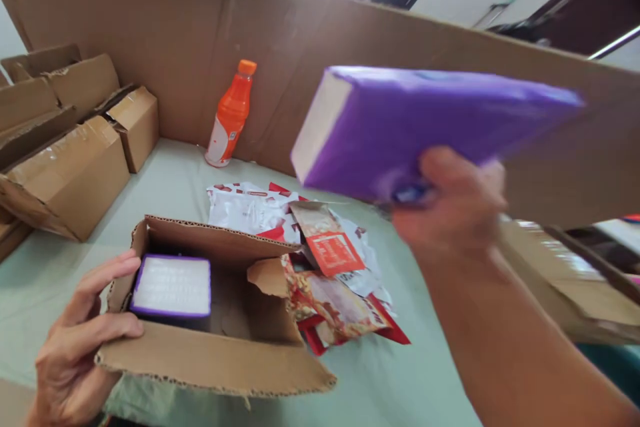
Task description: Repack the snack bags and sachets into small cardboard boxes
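My right hand (450, 197) holds a thick, flat purple pack (400, 130) with a white end, raised over the right side of the table. Its thumb lies across the face; the pack is slightly smeared, and I cannot tell exactly what kind it is. An open cardboard box (210, 357) stands low in front of me. My left hand (87, 340) grips its left end, thumb and fingers over the rim. Inside, against that end, another purple pack (173, 285) stands upright with its white, purple-edged end facing up.
Several snack packets (345, 307) lie right of the box, partly behind its torn flap. Farther back, an orange drink bottle (231, 113) stands near the cardboard wall (285, 40). Cardboard boxes (75, 167) crowd the left, and more cardboard (555, 273) is at the right.
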`<move>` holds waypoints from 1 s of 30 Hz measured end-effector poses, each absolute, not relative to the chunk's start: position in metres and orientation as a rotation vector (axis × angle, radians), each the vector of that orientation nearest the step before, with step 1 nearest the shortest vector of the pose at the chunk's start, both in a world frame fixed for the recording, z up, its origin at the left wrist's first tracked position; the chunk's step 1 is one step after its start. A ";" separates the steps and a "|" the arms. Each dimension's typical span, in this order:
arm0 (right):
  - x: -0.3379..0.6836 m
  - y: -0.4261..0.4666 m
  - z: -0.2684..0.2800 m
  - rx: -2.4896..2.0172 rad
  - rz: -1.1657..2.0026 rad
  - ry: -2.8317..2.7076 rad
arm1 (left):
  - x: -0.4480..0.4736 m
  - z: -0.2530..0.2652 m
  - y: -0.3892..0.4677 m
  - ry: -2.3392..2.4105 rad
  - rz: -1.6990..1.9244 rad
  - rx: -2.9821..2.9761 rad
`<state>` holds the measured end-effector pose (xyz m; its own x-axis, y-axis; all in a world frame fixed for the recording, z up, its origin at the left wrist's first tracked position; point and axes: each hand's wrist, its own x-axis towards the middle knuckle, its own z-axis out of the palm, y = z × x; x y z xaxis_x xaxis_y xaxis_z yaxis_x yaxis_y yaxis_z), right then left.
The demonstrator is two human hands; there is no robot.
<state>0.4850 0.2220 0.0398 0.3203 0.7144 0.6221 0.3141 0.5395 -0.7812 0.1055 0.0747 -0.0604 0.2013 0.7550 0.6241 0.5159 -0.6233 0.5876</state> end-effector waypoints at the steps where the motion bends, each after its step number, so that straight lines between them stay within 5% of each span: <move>1: 0.484 0.191 0.041 -1.031 0.419 -1.281 | 0.107 -0.058 0.077 1.168 1.430 2.216; 6: 0.461 0.105 0.027 -1.173 0.609 -1.594 | 0.107 -0.052 0.079 1.109 1.500 2.195; 16: 0.411 0.107 0.048 -1.461 -0.159 -2.481 | 0.107 -0.056 0.077 1.141 1.561 2.201; 30: 0.384 0.115 0.080 -1.450 -0.168 -2.844 | 0.107 -0.059 0.079 1.086 1.562 2.208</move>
